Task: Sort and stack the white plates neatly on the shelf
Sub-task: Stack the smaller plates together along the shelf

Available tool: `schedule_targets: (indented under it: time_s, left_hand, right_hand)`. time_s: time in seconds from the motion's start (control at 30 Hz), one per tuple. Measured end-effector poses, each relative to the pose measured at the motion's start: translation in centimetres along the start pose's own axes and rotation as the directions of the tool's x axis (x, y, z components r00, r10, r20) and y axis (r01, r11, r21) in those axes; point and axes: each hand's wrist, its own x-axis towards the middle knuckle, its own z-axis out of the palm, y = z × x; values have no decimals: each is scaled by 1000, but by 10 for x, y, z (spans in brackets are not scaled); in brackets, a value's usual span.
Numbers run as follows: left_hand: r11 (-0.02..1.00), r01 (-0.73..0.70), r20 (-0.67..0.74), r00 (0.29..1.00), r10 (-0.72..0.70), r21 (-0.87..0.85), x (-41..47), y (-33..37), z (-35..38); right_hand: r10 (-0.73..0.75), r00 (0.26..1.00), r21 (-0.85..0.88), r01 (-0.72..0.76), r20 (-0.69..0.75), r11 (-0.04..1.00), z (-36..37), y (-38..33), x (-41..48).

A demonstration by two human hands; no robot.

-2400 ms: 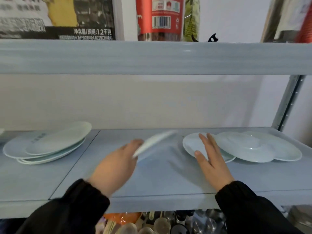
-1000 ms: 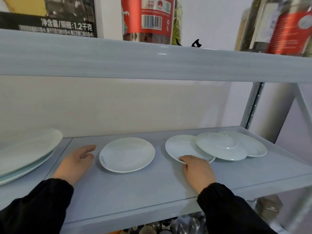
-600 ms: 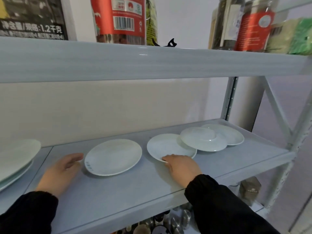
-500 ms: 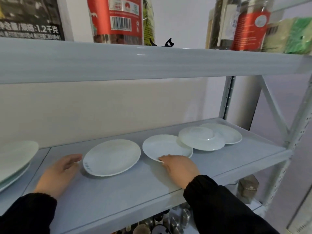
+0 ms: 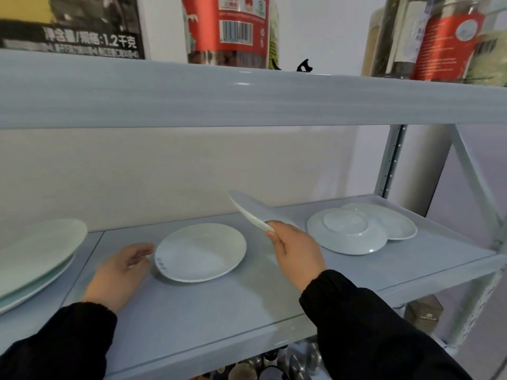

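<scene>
A flat plate (image 5: 201,251) lies on the middle of the shelf (image 5: 219,303). Just left of that plate rests the left hand (image 5: 120,272). To its right the right hand (image 5: 297,249) holds a tilted plate (image 5: 251,211) above the shelf. Further right sit an upside-down plate (image 5: 346,231) overlapping another plate (image 5: 395,223). Far left of the flat plate lies a stack of plates (image 5: 35,256).

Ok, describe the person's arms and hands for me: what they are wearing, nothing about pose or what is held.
Both arms are in long black sleeves, left sleeve and right sleeve, each gathered into a snug cuff at the wrist. The left hand and right hand are bare: no gloves, and no rings or watch show.
</scene>
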Motion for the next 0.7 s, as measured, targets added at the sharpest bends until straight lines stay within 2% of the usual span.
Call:
schedule_targets:
  time_s: [0.17, 0.27, 0.33, 0.47, 0.7]
  left_hand:
    - [1000, 18, -24, 1000, -17, 24, 3, -3, -2]
    - [999, 28, -30, 999, -26, 41, 5, -5, -2]
    - [999, 22, -38, 999, -21, 41, 6, -6, -1]
    - [996, 40, -54, 998, -36, 74, 9, -9, -3]
    - [994, 34, -44, 999, -29, 100, 8, -8, -4]
  right_hand:
    - [-191, 963, -91, 211, 188, 973, 32, -10, 20]
    - [-360, 901, -161, 403, 241, 901, 51, -1, 17]
    - [-411, 871, -234, 473, 269, 849, 59, 7, 14]
    - [-382, 870, -157, 443, 311, 882, 65, 12, 11]
    - [-340, 901, -62, 369, 268, 928, 65, 11, 10]
